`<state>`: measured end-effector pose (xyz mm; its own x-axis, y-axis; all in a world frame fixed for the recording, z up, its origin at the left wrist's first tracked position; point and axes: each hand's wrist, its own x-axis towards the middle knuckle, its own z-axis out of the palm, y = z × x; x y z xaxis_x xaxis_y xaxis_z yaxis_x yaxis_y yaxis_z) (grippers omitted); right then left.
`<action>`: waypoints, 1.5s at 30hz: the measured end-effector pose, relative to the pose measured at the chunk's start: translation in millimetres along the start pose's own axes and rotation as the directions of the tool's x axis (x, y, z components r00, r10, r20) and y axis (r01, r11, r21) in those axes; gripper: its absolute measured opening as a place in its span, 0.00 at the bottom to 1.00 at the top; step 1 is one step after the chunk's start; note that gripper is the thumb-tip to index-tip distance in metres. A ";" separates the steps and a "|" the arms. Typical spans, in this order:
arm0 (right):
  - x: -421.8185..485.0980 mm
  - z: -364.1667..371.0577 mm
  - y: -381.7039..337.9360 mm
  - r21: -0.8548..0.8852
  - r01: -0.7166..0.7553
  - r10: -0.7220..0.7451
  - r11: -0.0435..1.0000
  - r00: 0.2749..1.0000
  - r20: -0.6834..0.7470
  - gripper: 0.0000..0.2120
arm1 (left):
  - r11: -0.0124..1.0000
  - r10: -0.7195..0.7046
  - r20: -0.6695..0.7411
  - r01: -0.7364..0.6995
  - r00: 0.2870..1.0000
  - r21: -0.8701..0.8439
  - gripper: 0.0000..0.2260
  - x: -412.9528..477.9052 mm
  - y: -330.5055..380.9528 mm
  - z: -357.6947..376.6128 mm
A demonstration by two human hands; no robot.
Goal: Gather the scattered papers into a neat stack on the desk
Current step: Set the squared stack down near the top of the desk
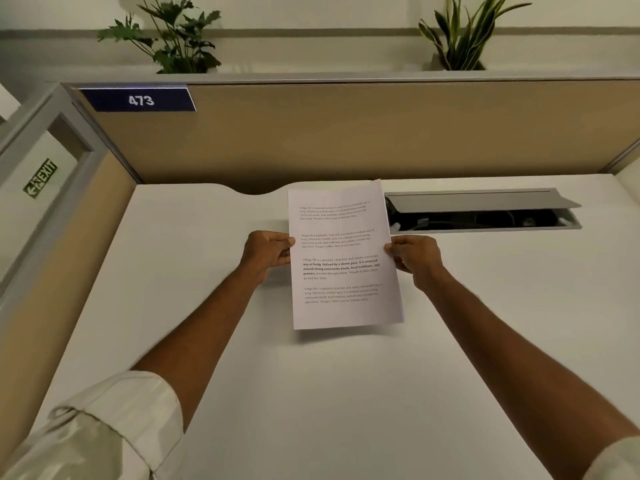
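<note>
Printed papers [344,254], portrait, long axis running away from the wearer and tipped slightly right, held just above a white desk [311,393], left hand [266,252] and right hand [414,252] pinching opposite side edges; open cable tray [481,209] beside, tan partition [346,133] behind.

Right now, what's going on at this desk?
A person holds the papers by their side edges, the left hand on the left edge and the right hand on the right, above the white desk. The shadow under the bottom edge suggests they are not yet set down. No other loose sheets show; an open cable tray lies beside them.
</note>
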<state>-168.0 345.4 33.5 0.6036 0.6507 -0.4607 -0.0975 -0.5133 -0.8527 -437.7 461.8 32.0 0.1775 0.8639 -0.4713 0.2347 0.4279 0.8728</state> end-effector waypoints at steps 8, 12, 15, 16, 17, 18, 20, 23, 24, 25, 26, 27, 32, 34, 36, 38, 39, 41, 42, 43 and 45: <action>73.2 34.4 -7.7 -0.035 -0.025 0.023 0.999 0.998 -0.055 0.12 | 0.995 -0.016 -0.029 0.019 0.999 0.095 0.14 79.6 11.9 15.5; 93.3 46.3 -1.7 -0.055 -0.050 0.046 0.997 0.996 -0.073 0.13 | 0.987 -0.028 -0.072 0.039 0.997 0.156 0.14 103.9 6.7 22.8; 101.7 50.6 3.0 -0.092 -0.050 0.041 0.994 0.994 -0.102 0.14 | 0.985 -0.024 -0.106 0.042 0.994 0.169 0.14 113.3 0.9 25.2; 103.4 51.4 4.0 -0.104 -0.049 0.037 0.993 0.993 -0.112 0.13 | 0.985 -0.016 -0.116 0.036 0.993 0.166 0.14 115.1 -0.5 25.2; 104.9 52.2 4.6 -0.112 -0.048 0.034 0.993 0.992 -0.123 0.11 | 0.986 -0.005 -0.127 0.026 0.992 0.165 0.14 116.5 -1.7 25.1; 105.9 52.9 5.1 -0.121 -0.046 0.030 0.992 0.990 -0.134 0.10 | 0.986 0.009 -0.137 0.014 0.991 0.168 0.14 117.7 -3.1 25.2; 107.1 54.0 5.6 -0.153 -0.038 0.013 0.987 0.987 -0.158 0.10 | 0.983 0.042 -0.162 -0.012 0.986 0.186 0.14 119.3 -6.3 26.0; 107.2 55.6 6.8 -0.188 -0.023 -0.011 0.982 0.983 -0.183 0.10 | 0.980 0.082 -0.197 -0.043 0.977 0.195 0.13 119.9 -9.2 27.7; 107.3 55.9 7.3 -0.190 -0.021 -0.015 0.981 0.982 -0.188 0.10 | 0.980 0.085 -0.203 -0.044 0.976 0.195 0.13 120.3 -9.5 28.1; 107.3 56.5 7.5 -0.195 -0.018 -0.021 0.981 0.981 -0.192 0.10 | 0.980 0.083 -0.206 -0.042 0.975 0.197 0.13 120.8 -9.5 28.2; 107.2 57.1 7.3 -0.201 -0.014 -0.026 0.979 0.980 -0.195 0.09 | 0.979 0.080 -0.207 -0.038 0.975 0.198 0.13 121.6 -9.1 28.0; 107.0 57.6 7.1 -0.206 -0.010 -0.031 0.979 0.980 -0.197 0.09 | 0.979 0.077 -0.208 -0.034 0.975 0.200 0.13 122.5 -8.7 28.1; 103.6 58.2 8.3 -0.216 0.042 -0.085 0.976 0.977 -0.196 0.10 | 0.977 0.064 -0.238 -0.012 0.969 0.215 0.13 128.7 -8.4 28.2; 101.2 57.9 10.0 -0.233 0.093 -0.139 0.968 0.972 -0.190 0.11 | 0.974 0.077 -0.246 -0.020 0.966 0.226 0.12 130.6 -9.1 28.0; 98.2 58.1 11.5 -0.278 0.134 -0.192 0.951 0.962 -0.196 0.12 | 0.968 0.090 -0.256 -0.025 0.962 0.248 0.11 131.6 -10.0 28.4; 94.9 59.7 12.6 -0.321 0.162 -0.234 0.933 0.951 -0.202 0.13 | 0.963 0.094 -0.260 -0.021 0.961 0.268 0.11 132.3 -10.3 29.3; 93.2 60.7 12.8 -0.342 0.175 -0.253 0.923 0.946 -0.200 0.13 | 0.961 0.095 -0.260 -0.021 0.961 0.274 0.11 132.7 -10.6 29.6; 90.4 62.6 12.7 -0.377 0.195 -0.282 0.905 0.940 -0.190 0.14 | 0.957 0.105 -0.263 -0.026 0.959 0.289 0.11 132.9 -11.2 30.0; 89.2 63.1 12.7 -0.391 0.199 -0.289 0.899 0.939 -0.186 0.14 | 0.955 0.113 -0.265 -0.031 0.958 0.295 0.11 132.4 -11.8 30.1; 88.5 63.1 12.7 -0.401 0.200 -0.292 0.894 0.939 -0.183 0.14 | 0.954 0.121 -0.267 -0.037 0.956 0.298 0.11 132.0 -12.5 30.1; 87.7 62.6 13.4 -0.407 0.201 -0.294 0.891 0.939 -0.178 0.14 | 0.950 0.128 -0.269 -0.040 0.955 0.309 0.12 131.2 -13.9 29.7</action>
<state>-165.9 430.6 -33.8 0.7367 0.6619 -0.1384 0.3568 -0.5543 -0.7520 -389.3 561.3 -45.7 -0.0573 0.9509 -0.3040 0.5113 0.2895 0.8092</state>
